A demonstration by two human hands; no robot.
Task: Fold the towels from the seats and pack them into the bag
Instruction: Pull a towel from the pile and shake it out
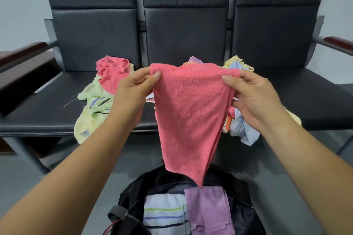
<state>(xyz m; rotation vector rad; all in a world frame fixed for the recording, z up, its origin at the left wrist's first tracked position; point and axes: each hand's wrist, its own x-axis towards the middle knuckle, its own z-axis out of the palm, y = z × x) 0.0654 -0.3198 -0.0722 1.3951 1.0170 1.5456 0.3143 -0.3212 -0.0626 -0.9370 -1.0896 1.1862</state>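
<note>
While the left hand (133, 87) and right hand (254, 97) each pinch a top corner between thumb and fingers, the pink towel (191, 116) hangs folded in the air, its lower tip just above the open black bag (131, 192). Inside the bag lie 2 folded towels, a striped white one (164, 213) beside a purple one (208, 210). More crumpled towels (99, 91) lie on the black seats (57, 105) behind.
</note>
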